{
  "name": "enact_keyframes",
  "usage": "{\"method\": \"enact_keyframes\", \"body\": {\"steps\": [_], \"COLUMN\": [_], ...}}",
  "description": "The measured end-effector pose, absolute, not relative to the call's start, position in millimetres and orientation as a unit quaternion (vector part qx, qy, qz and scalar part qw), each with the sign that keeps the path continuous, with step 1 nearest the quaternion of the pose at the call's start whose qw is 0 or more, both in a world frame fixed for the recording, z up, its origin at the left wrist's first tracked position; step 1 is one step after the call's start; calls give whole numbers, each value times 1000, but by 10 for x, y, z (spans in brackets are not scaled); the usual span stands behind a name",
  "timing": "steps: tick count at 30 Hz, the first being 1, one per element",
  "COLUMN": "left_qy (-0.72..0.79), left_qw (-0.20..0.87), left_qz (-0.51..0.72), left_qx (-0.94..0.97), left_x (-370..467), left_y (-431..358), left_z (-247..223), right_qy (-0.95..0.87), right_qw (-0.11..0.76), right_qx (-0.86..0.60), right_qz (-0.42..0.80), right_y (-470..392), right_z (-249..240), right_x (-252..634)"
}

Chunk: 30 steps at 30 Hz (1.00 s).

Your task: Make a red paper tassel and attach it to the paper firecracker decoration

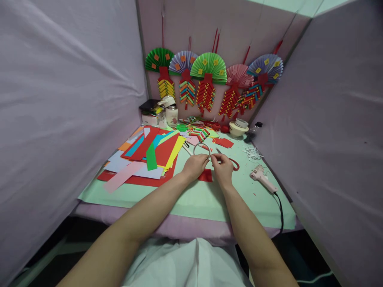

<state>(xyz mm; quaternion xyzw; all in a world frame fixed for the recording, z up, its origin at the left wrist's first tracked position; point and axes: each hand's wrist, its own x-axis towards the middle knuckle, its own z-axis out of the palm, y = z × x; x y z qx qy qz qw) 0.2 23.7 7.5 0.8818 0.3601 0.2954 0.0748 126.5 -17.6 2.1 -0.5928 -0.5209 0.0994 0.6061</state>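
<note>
Behind the green tabletop, five fan ornaments hang, apparently complete. We find the left hand gripping a ring, probably tape, the right hand pinching its edge; loose red paper between them suggests work outstanding.

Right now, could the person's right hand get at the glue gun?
Probably yes: the glue gun lies to the right of the right hand, with nothing seen standing between, though its fingers are busy close by the pale ring.
</note>
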Motion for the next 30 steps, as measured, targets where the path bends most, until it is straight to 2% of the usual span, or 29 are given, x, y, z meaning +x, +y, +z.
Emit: {"method": "enact_keyframes", "body": {"steps": [8,18,21,25,28,30], "left_qy": [387,323,342,379,406,416], "left_qw": [150,65,58,88,147,196], "left_qz": [366,379,400,421,381,324], "left_qx": [833,865,848,819,818,827], "left_x": [19,-82,-150,-257,-341,-400], "left_y": [293,348,401,488,531,537], "left_z": [32,74,129,267,380,447], "right_qy": [-507,-457,-530,-728,-800,-816], "right_qw": [608,611,549,368,279,263], "right_qx": [-603,-606,-626,-575,-527,-510], "right_qz": [103,224,160,69,63,72], "right_y": [-186,-135,-201,-402,-549,-609], "right_z": [70,16,22,-40,-114,-145], "right_x": [1266,1363,1417,1397,1348,1342]}}
